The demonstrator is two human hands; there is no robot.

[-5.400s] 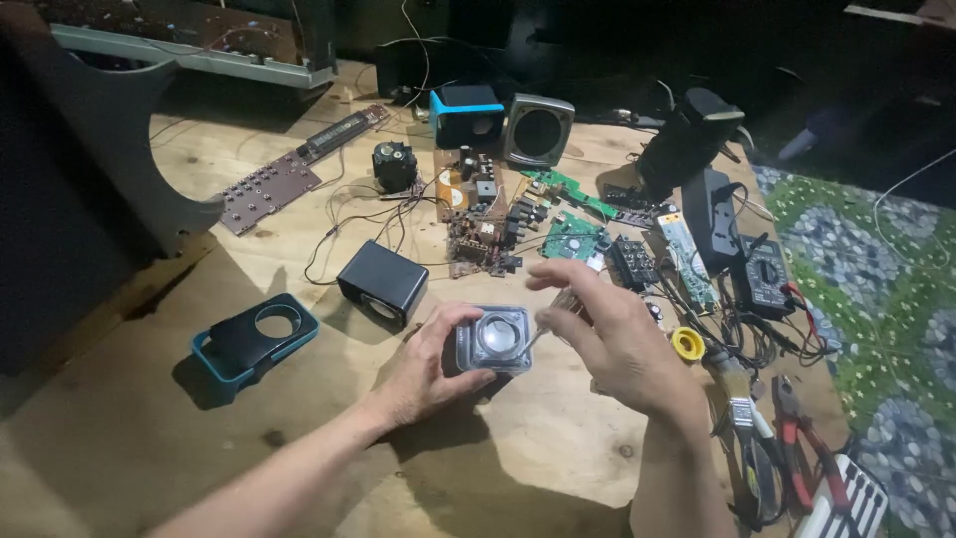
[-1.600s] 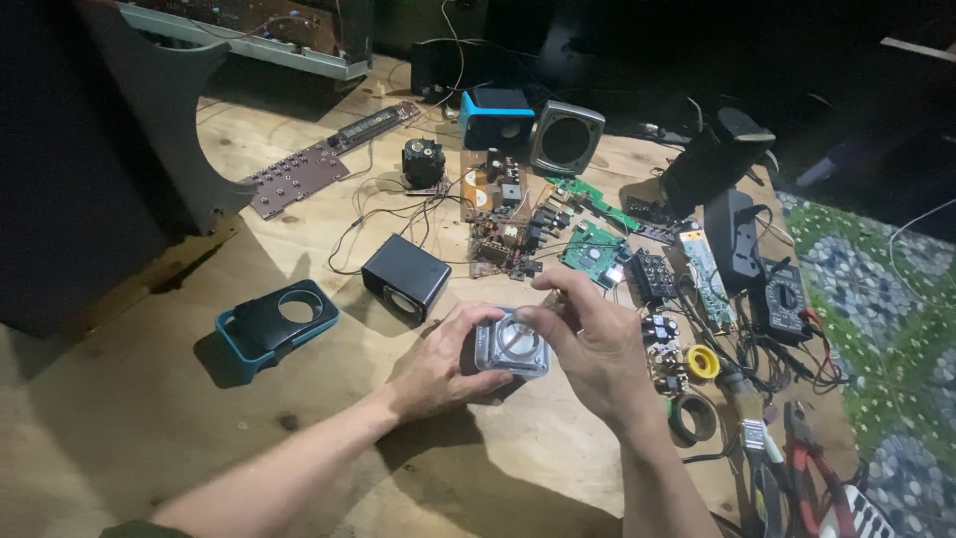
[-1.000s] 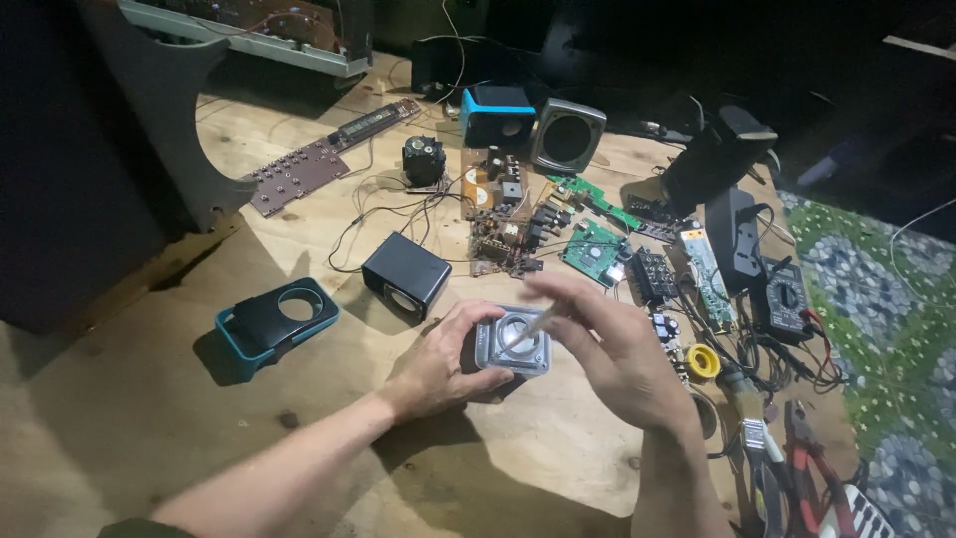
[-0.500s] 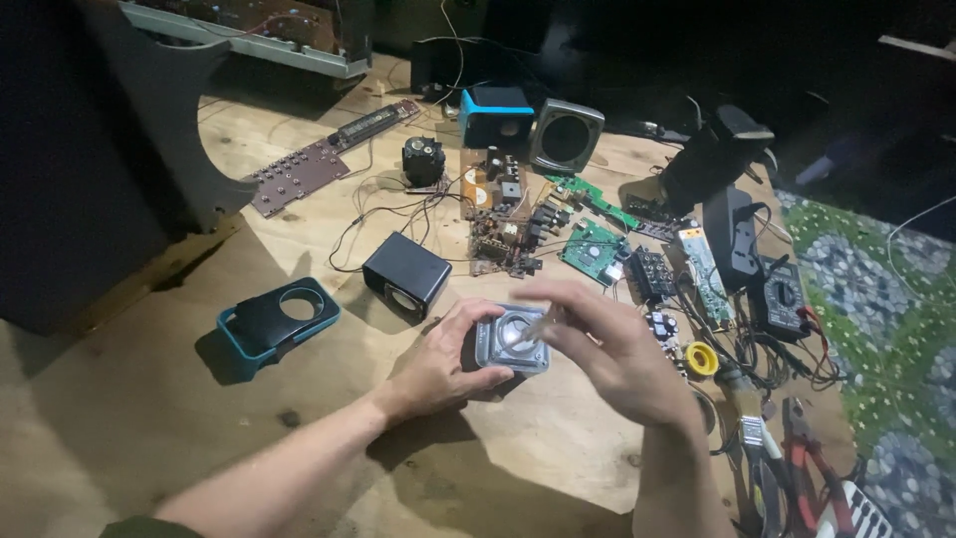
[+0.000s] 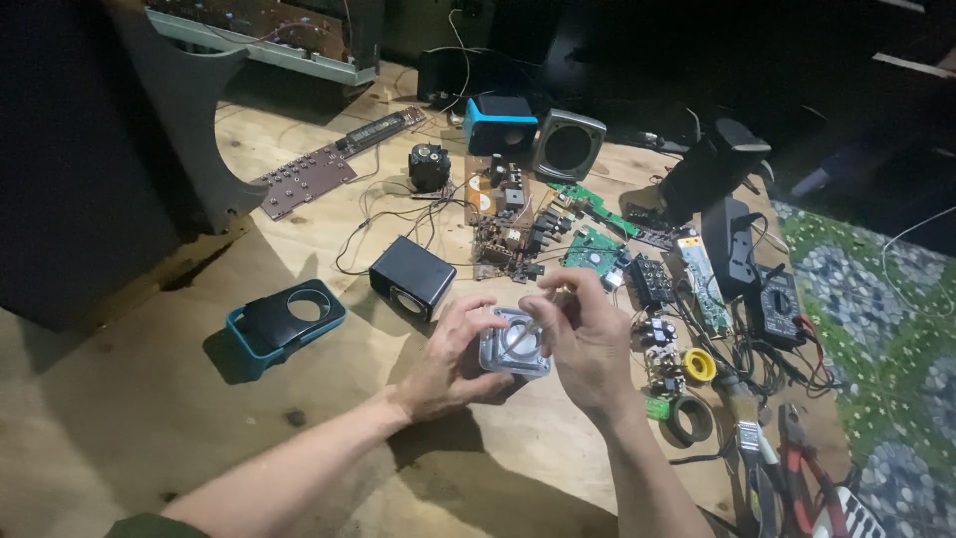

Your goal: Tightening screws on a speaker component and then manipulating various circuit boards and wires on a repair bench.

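Observation:
A small square grey speaker unit with a round cone sits in my left hand, just above the wooden table. My left fingers wrap its left side and underside. My right hand pinches a thin light-coloured stick-like tool whose tip touches the cone's face. A black speaker box lies just behind my left hand, and a teal and black speaker shell with a round hole lies to the left.
Circuit boards, a teal speaker cube and a grey speaker grille lie at the back. A multimeter, tape rolls, red pliers and cables crowd the right edge. A dark cabinet stands at left.
My right hand shifted from gripping the speaker unit's side to holding a thin tool against its cone. The left hand kept hold of the unit throughout.

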